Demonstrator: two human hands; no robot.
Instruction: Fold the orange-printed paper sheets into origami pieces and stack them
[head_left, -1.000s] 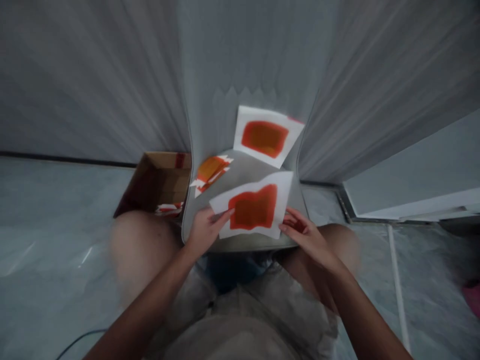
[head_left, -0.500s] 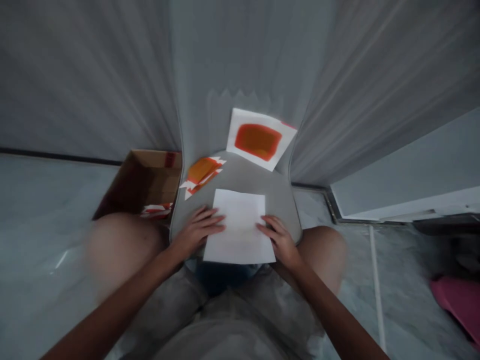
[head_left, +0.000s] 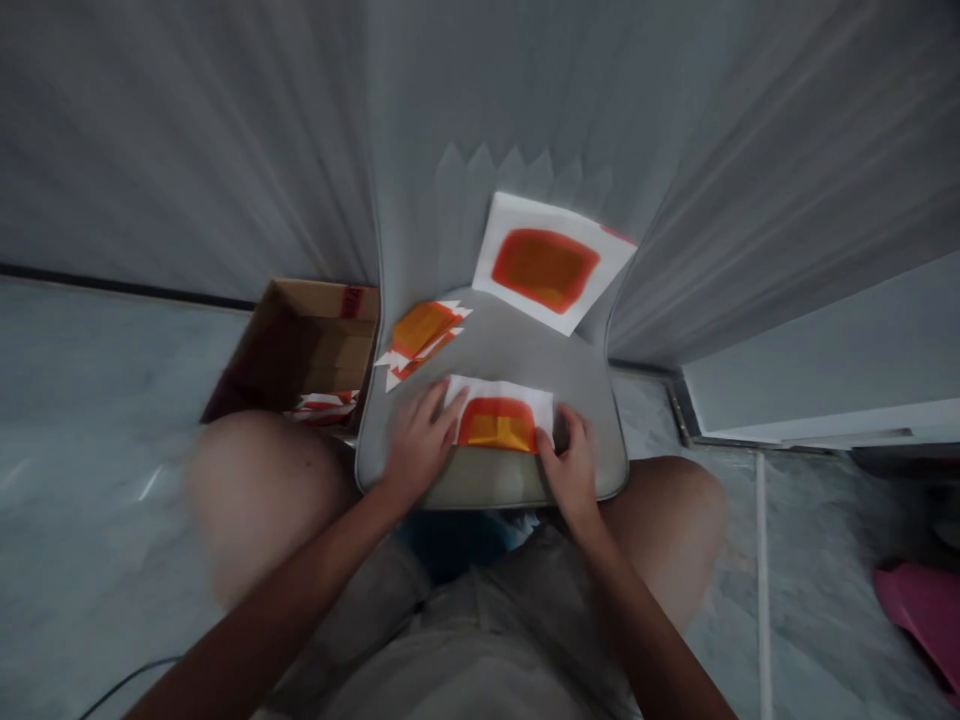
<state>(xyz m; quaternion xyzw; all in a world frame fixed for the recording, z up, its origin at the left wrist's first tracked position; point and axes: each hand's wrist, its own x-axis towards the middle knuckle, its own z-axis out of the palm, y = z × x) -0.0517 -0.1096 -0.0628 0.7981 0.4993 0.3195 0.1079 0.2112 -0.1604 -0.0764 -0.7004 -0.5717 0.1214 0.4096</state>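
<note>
A white sheet of paper (head_left: 504, 388) with an orange, red-edged patch lies folded over near the front of the grey chair seat. My left hand (head_left: 422, 440) grips its left end, fingers toward the top corner. At the right end, my right hand (head_left: 571, 460) has its thumb at the lower corner and its fingers curled beside the edge. Farther back, a larger white sheet with an orange patch (head_left: 546, 268) leans against the chair's backrest. Folded orange-and-white papers (head_left: 425, 335) rest to the left on the seat.
An open cardboard box (head_left: 289, 345) stands on the floor left of the chair (head_left: 480, 487), with red-and-white paper pieces (head_left: 326, 403) inside. Grey curtains hang behind. A pink object (head_left: 922, 605) is at the far right, and a dark cable (head_left: 124, 680) at lower left.
The paper between my hands lay flat with its white side up; now it is folded over, with its orange patch showing. My view has shifted slightly.
</note>
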